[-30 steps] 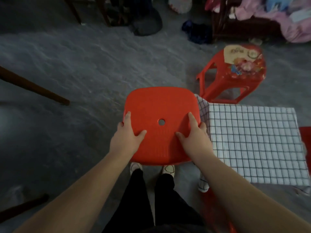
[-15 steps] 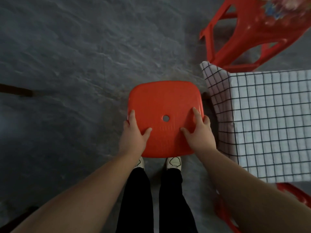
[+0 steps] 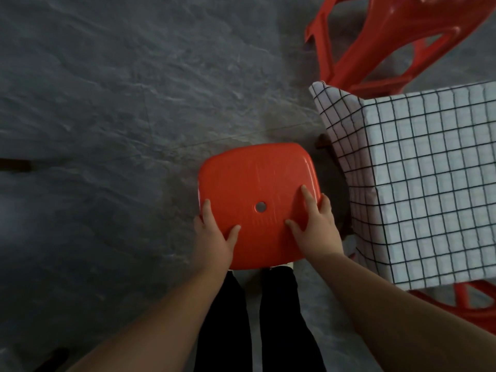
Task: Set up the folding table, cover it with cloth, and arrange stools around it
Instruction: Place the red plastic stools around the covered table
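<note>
Indoors | grey stone floor (image 3: pixel 107 116) | checked cloth (image 3: pixel 429 183) covering table

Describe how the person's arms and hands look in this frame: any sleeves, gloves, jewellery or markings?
Both forearms are bare up to the frame edge, with no sleeves in view. The left hand and the right hand wear no gloves, and no rings, watch or bracelets show on the fingers or wrists. No marks are visible in this dim light. Below the arms, black trousers cover the legs.

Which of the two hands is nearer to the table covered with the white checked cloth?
Right. The right hand grips the red plastic stool on the side beside the cloth-covered table; the left hand grips the far side.
</note>
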{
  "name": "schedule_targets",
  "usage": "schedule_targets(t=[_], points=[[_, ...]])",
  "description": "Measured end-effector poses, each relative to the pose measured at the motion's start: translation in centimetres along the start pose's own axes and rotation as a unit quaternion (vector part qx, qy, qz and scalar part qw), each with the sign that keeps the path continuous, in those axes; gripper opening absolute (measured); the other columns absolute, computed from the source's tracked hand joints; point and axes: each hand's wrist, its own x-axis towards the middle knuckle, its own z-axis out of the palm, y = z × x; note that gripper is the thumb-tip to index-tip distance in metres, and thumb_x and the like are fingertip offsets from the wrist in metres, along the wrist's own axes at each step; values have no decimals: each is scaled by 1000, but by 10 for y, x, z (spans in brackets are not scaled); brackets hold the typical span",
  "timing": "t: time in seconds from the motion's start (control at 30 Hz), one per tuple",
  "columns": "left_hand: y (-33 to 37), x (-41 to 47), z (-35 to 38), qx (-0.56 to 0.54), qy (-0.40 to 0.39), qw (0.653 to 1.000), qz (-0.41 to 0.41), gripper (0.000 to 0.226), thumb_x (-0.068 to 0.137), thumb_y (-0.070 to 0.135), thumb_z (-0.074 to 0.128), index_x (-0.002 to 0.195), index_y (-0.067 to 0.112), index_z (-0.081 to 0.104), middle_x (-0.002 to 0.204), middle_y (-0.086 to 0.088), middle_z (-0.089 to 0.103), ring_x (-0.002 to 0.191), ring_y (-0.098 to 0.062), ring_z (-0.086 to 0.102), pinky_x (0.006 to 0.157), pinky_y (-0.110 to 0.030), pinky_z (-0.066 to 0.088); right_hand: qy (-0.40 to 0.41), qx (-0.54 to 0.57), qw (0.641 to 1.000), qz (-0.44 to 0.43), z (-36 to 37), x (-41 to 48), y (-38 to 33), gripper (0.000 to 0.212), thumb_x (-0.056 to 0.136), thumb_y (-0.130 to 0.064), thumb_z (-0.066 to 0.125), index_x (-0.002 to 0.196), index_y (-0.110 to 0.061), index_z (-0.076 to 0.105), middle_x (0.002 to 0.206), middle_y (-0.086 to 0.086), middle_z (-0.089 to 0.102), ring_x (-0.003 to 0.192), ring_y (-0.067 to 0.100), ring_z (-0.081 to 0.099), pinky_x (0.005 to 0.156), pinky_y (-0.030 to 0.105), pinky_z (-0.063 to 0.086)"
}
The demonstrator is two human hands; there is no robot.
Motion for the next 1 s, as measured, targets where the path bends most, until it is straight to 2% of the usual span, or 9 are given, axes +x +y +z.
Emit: schedule_targets(t=[0.17, 0.33, 0.4, 0.5, 0.6, 0.73, 0.8, 0.87, 1.0], points=[[4, 4, -4, 29, -38, 999, -9, 90, 93, 45, 62, 157, 26, 2, 150, -14, 27, 121, -30, 53, 96, -43, 46, -11, 24, 999, 17, 2, 1, -2, 90, 90, -37, 69, 149, -59, 4, 167, 6, -1, 152, 32, 14, 110, 58, 39], [17, 12, -15, 156, -53, 985, -41, 85, 91, 52, 59, 153, 25, 7, 133, -13, 48, 111, -32, 59, 84, -45, 49, -41, 1, 998, 49, -6, 1, -14, 87, 92, -35, 65, 151, -55, 3, 167, 7, -6, 152, 34, 11, 112, 58, 36], [26, 13, -21, 232, -62, 970, -34, 70, 94, 52, 51, 148, 22, 18, 131, -13, 50, 111, -32, 57, 79, -45, 49, -64, -45, 995, 55, -12, -3, -17, 86, 95, -35, 57, 151, -55, -5, 168, 7, -9, 152, 34, 9, 112, 57, 36], [46, 18, -35, 298, -69, 952, -34, 53, 93, 47, 49, 136, 17, 41, 153, -15, 31, 131, -35, 42, 92, -52, 48, -66, -64, 994, 54, -23, -9, -23, 81, 95, -30, 49, 154, -51, -2, 168, 3, -9, 153, 31, 3, 118, 54, 27], [64, 34, -49, 309, -66, 948, 33, 47, 90, 38, 51, 128, 12, 48, 152, -16, 31, 130, -36, 43, 99, -51, 44, -22, -29, 998, 60, -30, -15, -35, 76, 92, -25, 47, 158, -40, 11, 169, 1, -1, 153, 30, 5, 120, 51, 23], [70, 65, -60, 282, -125, 933, 186, 72, 89, 29, 58, 152, 16, 24, 159, -17, 22, 142, -37, 28, 115, -49, 31, 16, 34, 990, 134, -18, -31, -43, 75, 90, -23, 50, 158, -31, 18, 168, 3, 7, 153, 29, 10, 121, 50, 24], [80, 84, -61, 311, -148, 907, 243, 81, 89, 32, 60, 156, 22, 15, 162, -16, 18, 142, -39, 25, 117, -48, 28, 67, 84, 976, 191, -3, -37, -43, 77, 89, -24, 55, 158, -28, 21, 168, 5, 9, 152, 30, 13, 120, 50, 25], [92, 102, -62, 352, -156, 880, 277, 86, 89, 38, 62, 157, 23, 10, 162, -15, 17, 143, -39, 24, 117, -49, 27, 122, 144, 946, 264, 15, -41, -47, 80, 88, -26, 62, 158, -26, 22, 168, 7, 10, 151, 32, 14, 120, 51, 24], [113, 128, -58, 375, -168, 835, 366, 94, 86, 45, 68, 156, 20, 11, 157, -16, 24, 143, -36, 26, 115, -50, 31, 199, 304, 833, 418, 62, -57, -68, 92, 86, -34, 73, 158, -27, 17, 167, 14, 10, 150, 36, 18, 121, 52, 22]])
